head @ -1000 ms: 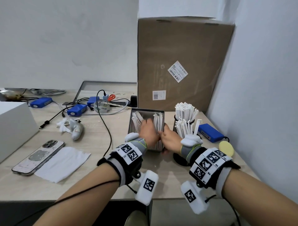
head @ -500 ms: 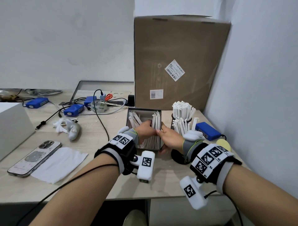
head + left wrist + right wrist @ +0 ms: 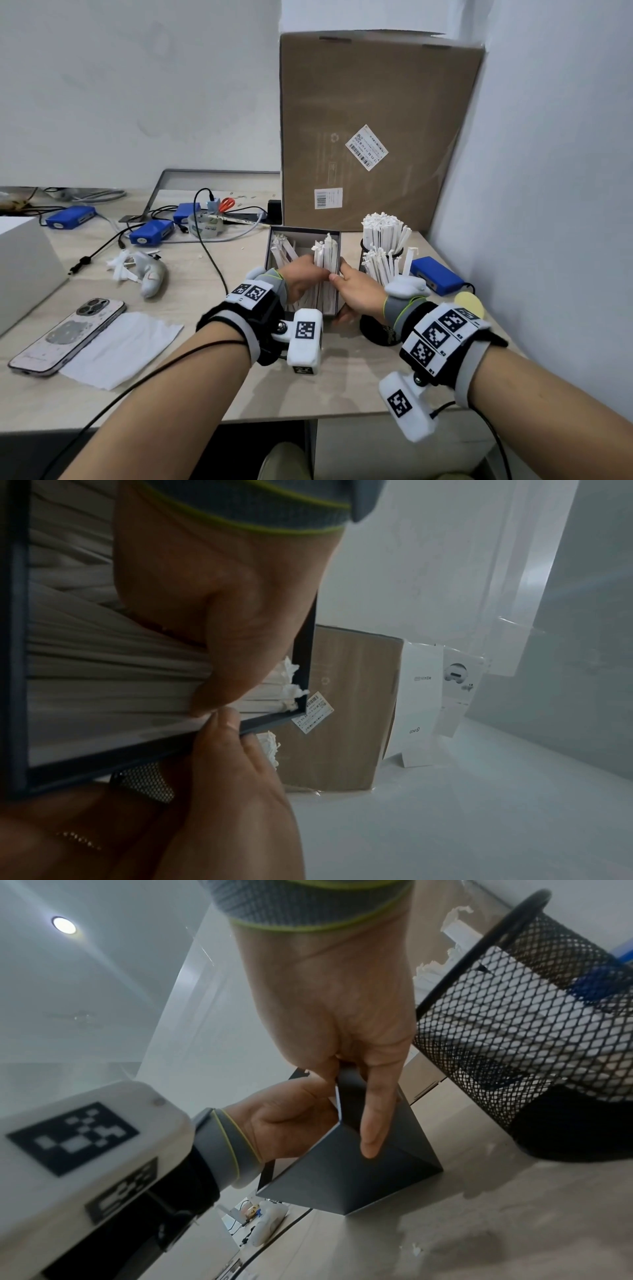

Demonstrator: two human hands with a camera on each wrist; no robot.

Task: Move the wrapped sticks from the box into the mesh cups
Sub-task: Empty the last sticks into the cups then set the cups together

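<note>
My left hand (image 3: 301, 277) reaches into the dark box (image 3: 334, 305) on the table (image 3: 191, 404), fingers curled round a bundle of paper-wrapped sticks (image 3: 323, 253). My right hand (image 3: 356, 291) grips the box's right wall, thumb over the rim. The sticks look light, stiff and slippery in paper; I'd hold the bundle mid-length. The two mesh cups (image 3: 380, 334) just right are crowded already, so the upright sticks may block entry.

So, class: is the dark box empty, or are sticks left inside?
Not empty. White wrapped sticks lie in the dark box; the left hand grips a bundle.
</note>
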